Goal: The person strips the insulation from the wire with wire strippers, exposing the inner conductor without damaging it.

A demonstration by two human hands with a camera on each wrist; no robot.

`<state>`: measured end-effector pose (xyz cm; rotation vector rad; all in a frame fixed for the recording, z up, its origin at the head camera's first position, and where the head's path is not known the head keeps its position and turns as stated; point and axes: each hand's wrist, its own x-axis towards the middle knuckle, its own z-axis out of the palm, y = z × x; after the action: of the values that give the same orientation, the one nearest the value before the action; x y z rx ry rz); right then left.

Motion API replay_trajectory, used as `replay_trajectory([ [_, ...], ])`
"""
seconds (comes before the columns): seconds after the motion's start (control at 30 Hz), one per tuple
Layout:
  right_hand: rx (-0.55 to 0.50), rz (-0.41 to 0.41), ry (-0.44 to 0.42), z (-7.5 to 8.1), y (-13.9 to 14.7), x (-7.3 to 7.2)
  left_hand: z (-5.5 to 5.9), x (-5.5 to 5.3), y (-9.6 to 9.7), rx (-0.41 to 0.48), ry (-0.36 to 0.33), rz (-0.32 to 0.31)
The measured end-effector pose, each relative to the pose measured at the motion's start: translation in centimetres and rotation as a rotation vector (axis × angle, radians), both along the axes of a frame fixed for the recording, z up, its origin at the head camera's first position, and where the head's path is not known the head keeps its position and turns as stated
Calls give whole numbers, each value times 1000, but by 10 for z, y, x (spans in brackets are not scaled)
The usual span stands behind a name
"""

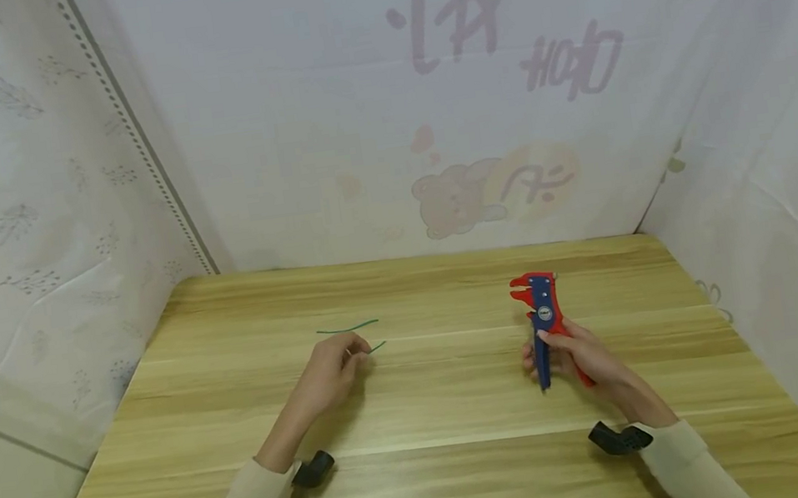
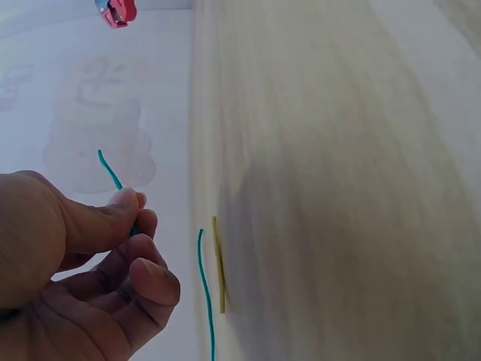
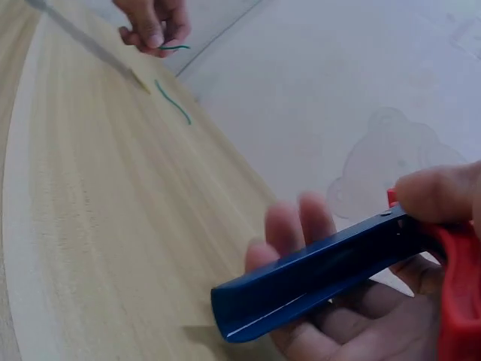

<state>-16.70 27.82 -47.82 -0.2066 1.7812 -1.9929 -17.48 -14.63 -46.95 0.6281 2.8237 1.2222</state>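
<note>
My left hand (image 1: pixel 331 369) pinches a short green wire (image 2: pixel 109 169) between thumb and fingertips, with one end sticking out past them. A second green wire (image 1: pixel 347 328), slightly wavy, lies on the table just beyond that hand. Beside it in the left wrist view is a straight yellow strip (image 2: pixel 219 267), perhaps another wire. On the right, my right hand (image 1: pixel 589 354) holds a red and blue wire stripper (image 1: pixel 543 297), its red jaws parted and pointing away from me. The thumb lies over the tool near the blue handle (image 3: pixel 308 278), while several fingers reach around behind that handle.
A wood-grain table (image 1: pixel 436 412) spans the area under both hands. Pale printed cloth (image 1: pixel 307 126) hangs behind its far edge and along both sides. Black wrist-worn pieces (image 1: pixel 313 469) sit at both cuffs.
</note>
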Motion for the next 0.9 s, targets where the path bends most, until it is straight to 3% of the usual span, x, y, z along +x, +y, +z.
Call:
replay_trajectory([
  [0.27, -9, -10, 41, 0, -10, -2, 3, -4, 6, -4, 23, 28],
  [0.5, 16, 40, 120, 3, -19, -3, 10, -9, 11, 14, 13, 17],
  [0.9, 69, 42, 140, 10, -34, -5, 20, -15, 22, 30, 52, 9],
])
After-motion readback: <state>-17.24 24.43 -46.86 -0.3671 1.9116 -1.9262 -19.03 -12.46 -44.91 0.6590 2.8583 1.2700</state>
